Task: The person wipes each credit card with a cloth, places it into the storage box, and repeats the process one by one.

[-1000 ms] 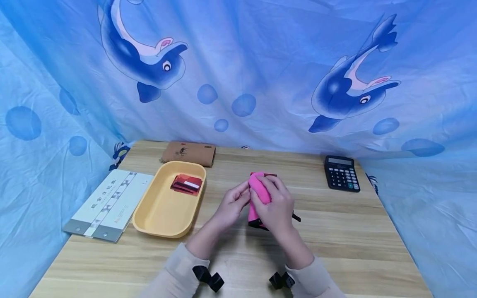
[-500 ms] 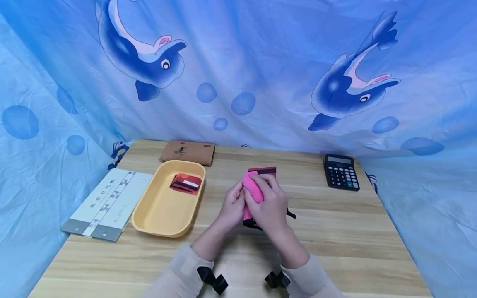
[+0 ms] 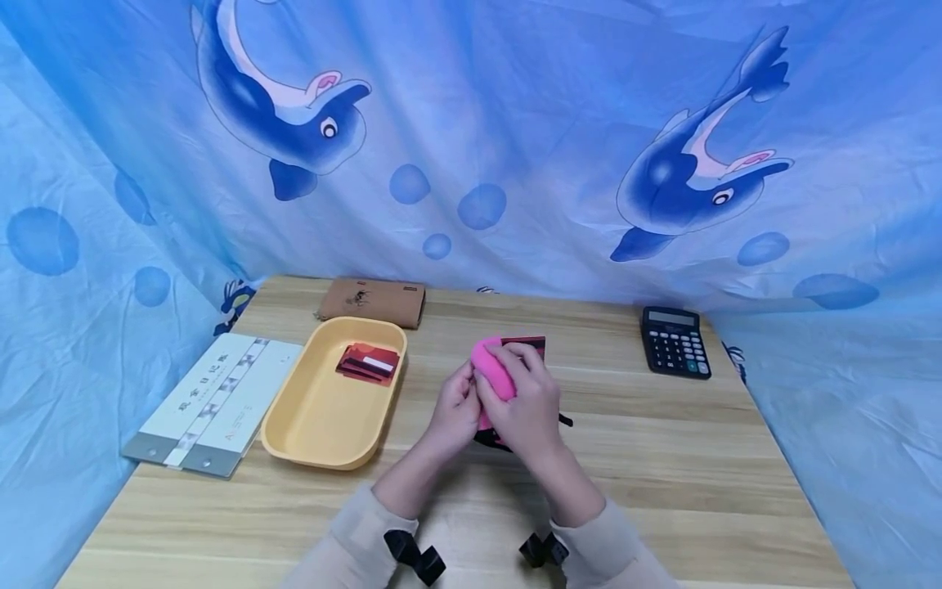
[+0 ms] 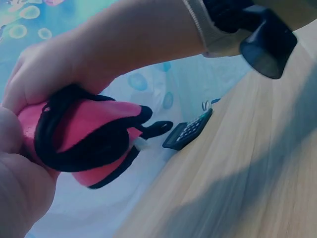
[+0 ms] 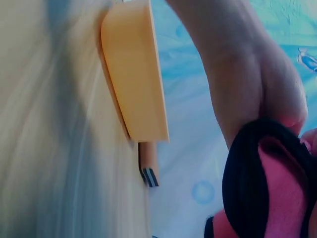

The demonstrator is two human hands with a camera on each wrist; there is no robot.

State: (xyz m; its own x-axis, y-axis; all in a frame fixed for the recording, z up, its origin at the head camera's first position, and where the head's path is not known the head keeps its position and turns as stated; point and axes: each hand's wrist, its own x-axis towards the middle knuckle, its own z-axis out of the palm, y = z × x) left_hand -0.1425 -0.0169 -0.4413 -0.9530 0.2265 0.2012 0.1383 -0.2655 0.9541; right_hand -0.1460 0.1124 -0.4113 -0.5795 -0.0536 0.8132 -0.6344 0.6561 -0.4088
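Note:
A soft pink pouch-like item with black edging is held up between both hands over the middle of the table. My left hand grips its left side. Curled over its top and right side are the fingers of my right hand. In the left wrist view its pink folds and thick black trim show, with a short black strap at the end. A red piece with a dark stripe sticks out behind the right fingers; how it is held cannot be seen.
A yellow tray with several red cards stands left of my hands. Beyond it lies a brown wallet, and to its left a white-and-grey booklet. A black calculator sits at the table's back right.
Both hands have shifted slightly left with the pink item. The red piece behind it showed more half a second ago than a second ago, and remains visible. Both hands keep their hold.

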